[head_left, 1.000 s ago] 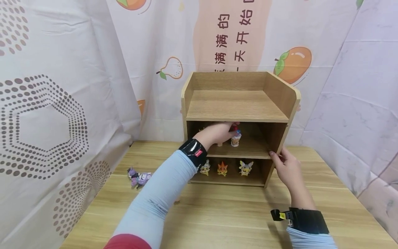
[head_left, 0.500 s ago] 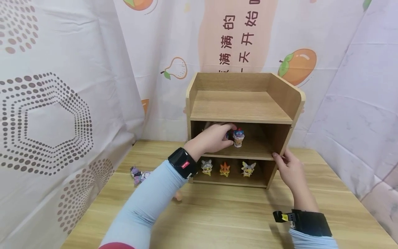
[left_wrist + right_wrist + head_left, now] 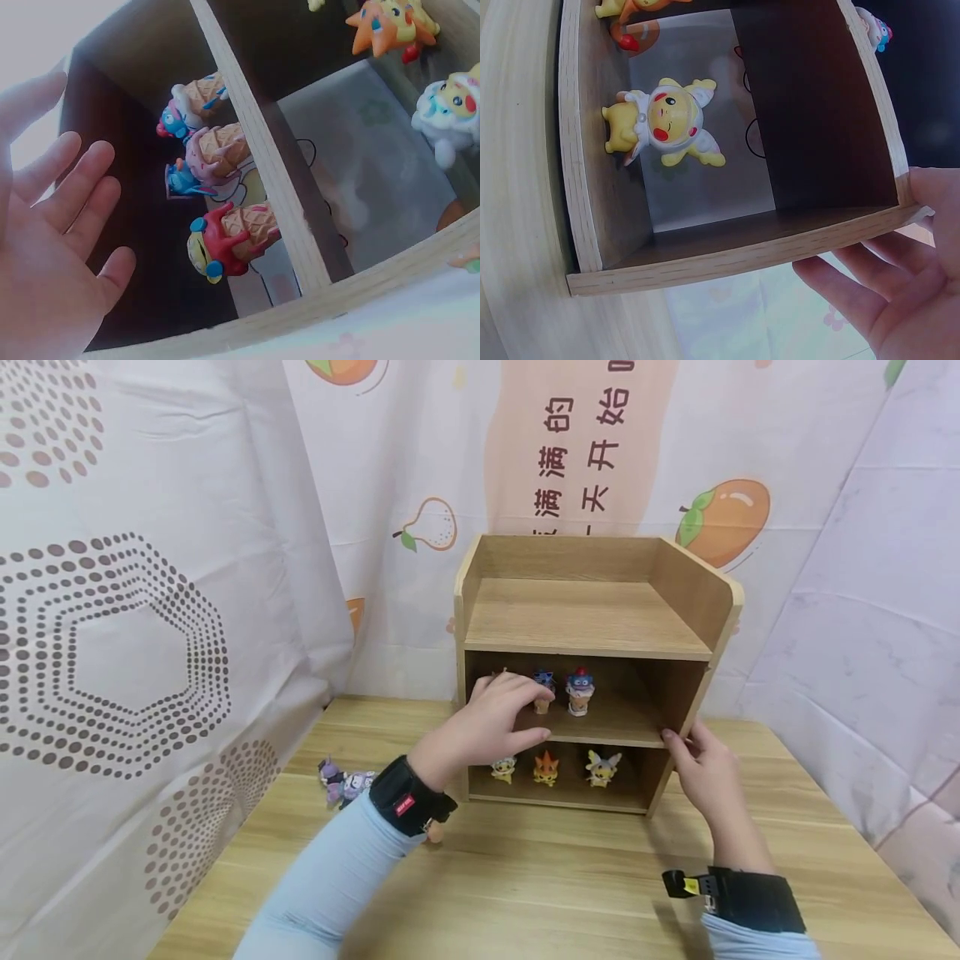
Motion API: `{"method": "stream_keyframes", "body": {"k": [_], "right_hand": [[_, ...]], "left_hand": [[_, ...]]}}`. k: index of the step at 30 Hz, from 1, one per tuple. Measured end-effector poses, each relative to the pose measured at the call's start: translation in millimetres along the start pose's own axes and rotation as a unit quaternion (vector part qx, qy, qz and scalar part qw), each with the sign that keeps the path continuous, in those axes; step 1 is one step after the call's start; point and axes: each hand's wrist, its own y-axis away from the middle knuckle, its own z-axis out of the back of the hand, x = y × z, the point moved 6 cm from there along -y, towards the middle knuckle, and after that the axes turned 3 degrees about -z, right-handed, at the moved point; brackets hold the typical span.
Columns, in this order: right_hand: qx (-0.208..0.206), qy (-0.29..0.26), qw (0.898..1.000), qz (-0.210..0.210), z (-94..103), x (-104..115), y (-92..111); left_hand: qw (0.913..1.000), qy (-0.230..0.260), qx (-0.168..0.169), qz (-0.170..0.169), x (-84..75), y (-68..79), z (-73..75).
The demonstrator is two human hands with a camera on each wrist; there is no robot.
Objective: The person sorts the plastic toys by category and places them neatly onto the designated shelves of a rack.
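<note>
My left hand (image 3: 491, 718) hovers before the middle compartment of the wooden shelf (image 3: 588, 617), fingers spread and holding nothing. Inside stand three ice-cream-cone figurines: a blue one with a red top (image 3: 580, 692), another blue one (image 3: 543, 692), and a red one (image 3: 236, 236) mostly hidden behind my hand in the head view. With my right hand (image 3: 708, 772) I grip the shelf's right side panel (image 3: 742, 251), thumb at the front edge and fingers along the outer face. On the bottom level stand yellow figurines in costumes: a grey-eared one (image 3: 602, 768), an orange one (image 3: 546, 768) and a white-hooded one (image 3: 503, 768).
Purple figurines (image 3: 348, 785) lie on the wooden table (image 3: 525, 885) left of the shelf. A small peach-coloured object (image 3: 435, 832) shows partly behind my left wristband. Behind the shelf hangs a printed curtain (image 3: 420, 452).
My left hand has drawn back from the blue, red-topped cone figurine, moving left and out of the middle compartment with its fingers spreading. My right hand keeps its grip on the side panel.
</note>
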Motion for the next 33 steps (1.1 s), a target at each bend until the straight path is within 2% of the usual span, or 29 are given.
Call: {"method": "stream_keyframes", "body": {"k": [5, 14, 22, 33], "right_hand": [[0.005, 0.001, 1.0, -0.002, -0.2, 1, 1], [-0.002, -0.013, 1.0, -0.004, 1.5, 0, -2], [0.001, -0.014, 1.0, -0.004, 1.1, 0, -1], [0.004, 0.003, 1.0, -0.006, 0.1, -3, -1]], "left_hand": [[0.9994, 0.026, -0.017, -0.017, -1.3, 18.1, 1.1], [0.9982, 0.047, 0.001, -0.038, 5.6, 50.7, -7.3], [0.9974, 0.053, 0.048, 0.011, 23.8, 78.8, -18.4], [0.9925, 0.065, 0.092, 0.046, 51.8, 110.9, -36.2]]}}
